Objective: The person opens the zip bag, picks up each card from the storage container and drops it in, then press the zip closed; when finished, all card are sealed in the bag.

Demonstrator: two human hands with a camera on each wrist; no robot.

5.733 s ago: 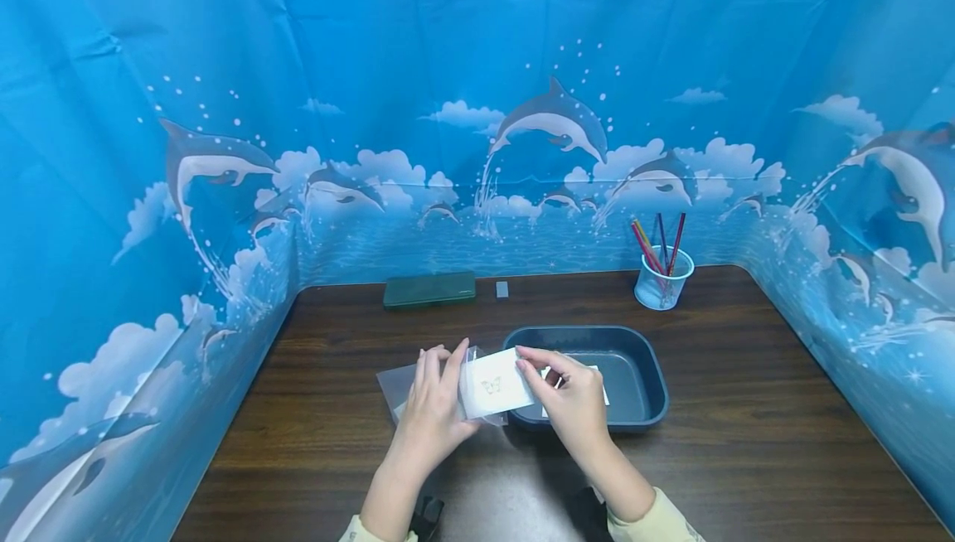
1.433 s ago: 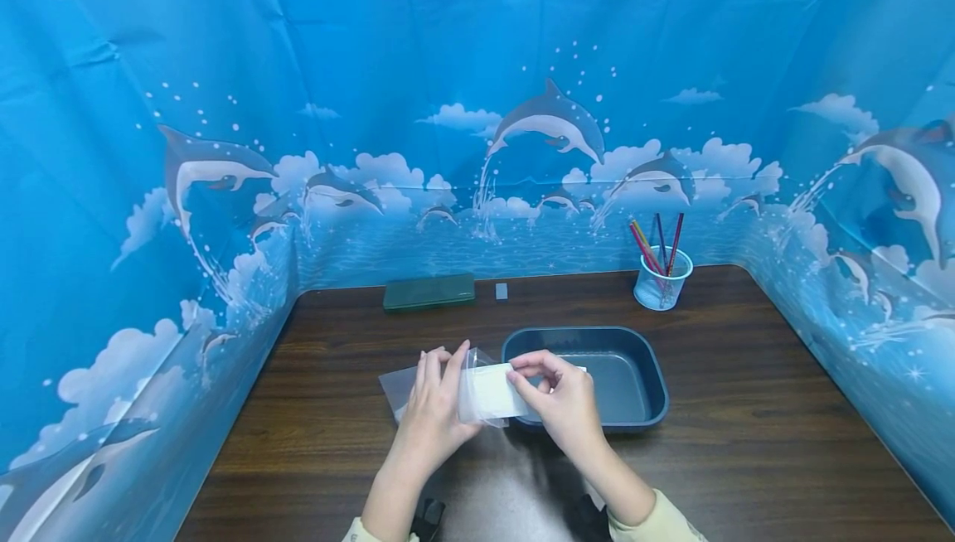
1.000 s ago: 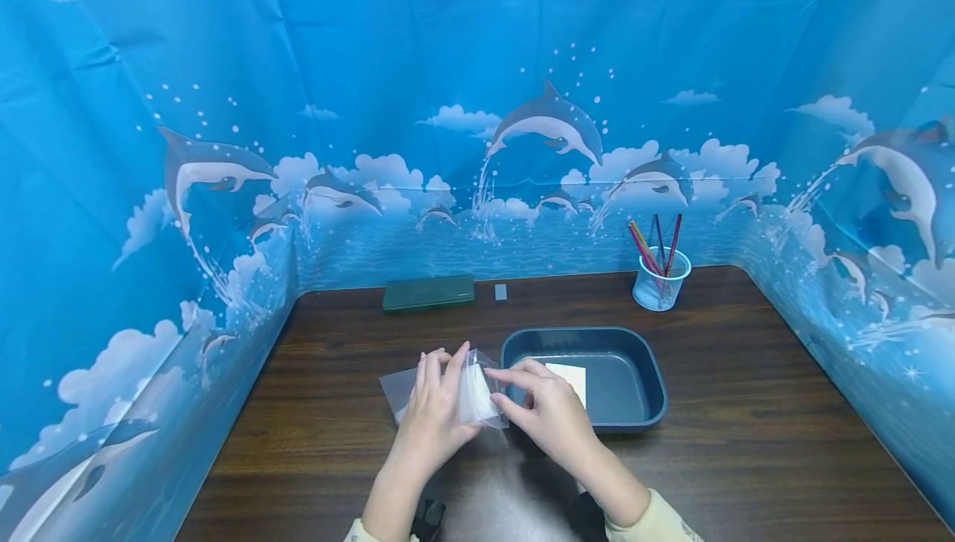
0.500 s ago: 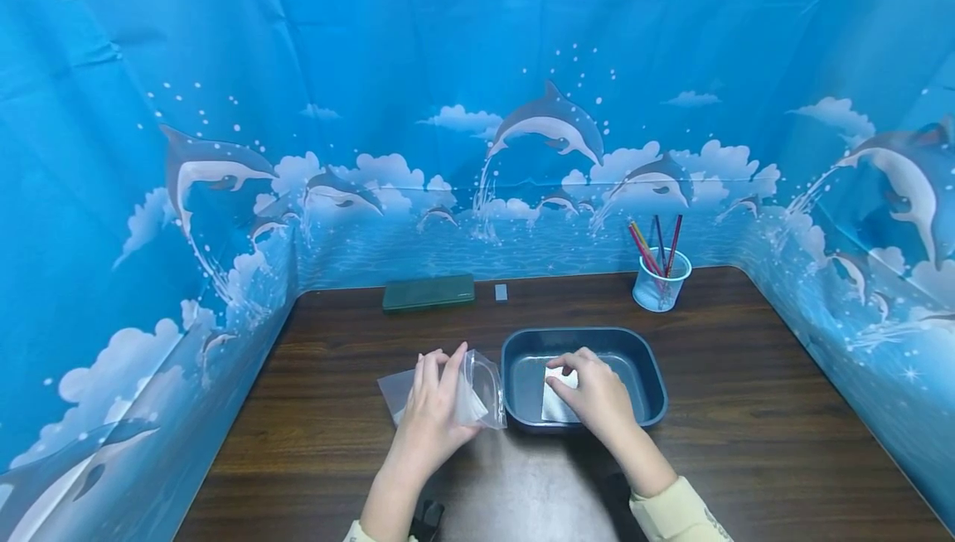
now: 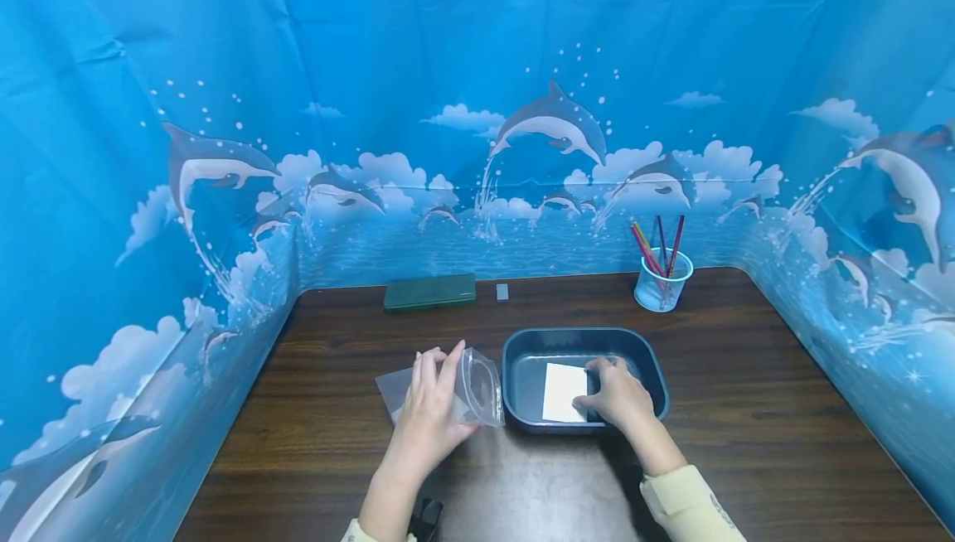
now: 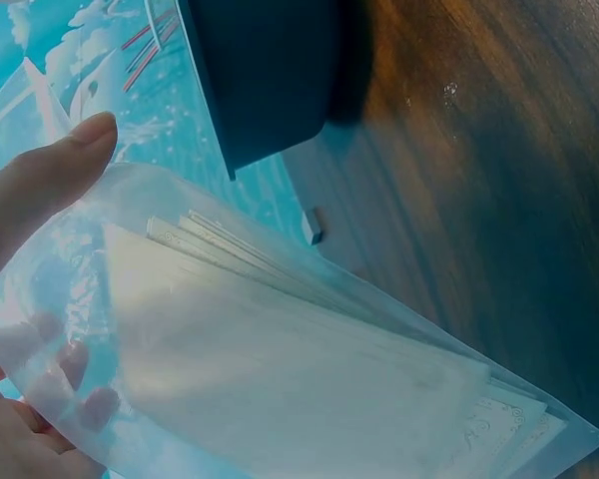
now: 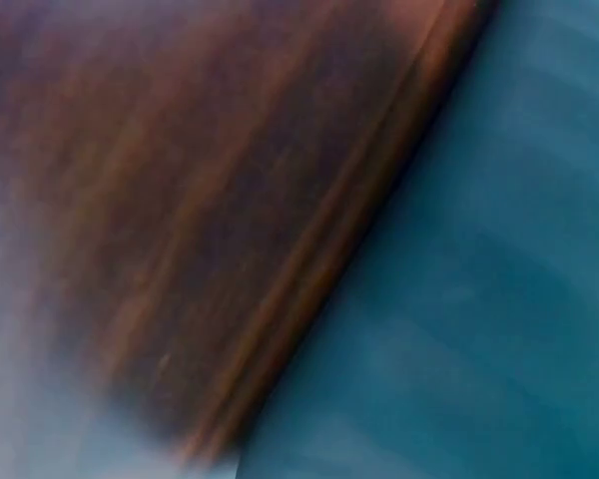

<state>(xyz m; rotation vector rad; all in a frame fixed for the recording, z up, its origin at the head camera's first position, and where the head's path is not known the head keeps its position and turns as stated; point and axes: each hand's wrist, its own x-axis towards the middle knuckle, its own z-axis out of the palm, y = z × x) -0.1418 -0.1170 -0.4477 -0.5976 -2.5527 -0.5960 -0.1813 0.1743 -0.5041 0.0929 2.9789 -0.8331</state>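
Observation:
My left hand [image 5: 431, 409] holds a clear plastic bag [image 5: 481, 389] by its side, with the mouth gaping toward the right. Through the film in the left wrist view, a stack of pale paper cards [image 6: 290, 369] with printed patterns shows inside the bag [image 6: 170, 195]. The thumb [image 6: 55, 175] lies along the bag's upper edge, and other fingertips show blurred through the plastic. My right hand [image 5: 622, 397] is over the dark blue tray [image 5: 522, 422], thumb and fingertips apart at the right edge of a white card [image 5: 563, 393] lying in it.
A flat translucent sheet [image 5: 391, 389] lies beneath the left hand. Toward the back are a dark green case [image 5: 429, 293], a small grey block [image 5: 502, 292] and a light-blue cup [image 5: 660, 289] of pencils. A blue dolphin curtain [image 5: 418, 235] encloses the table. The right wrist view is blurred.
A white card, earlier pinched by my right hand at the bag's mouth, has gone into the bag. The right hand has moved right to the tray; the left has stayed on the bag.

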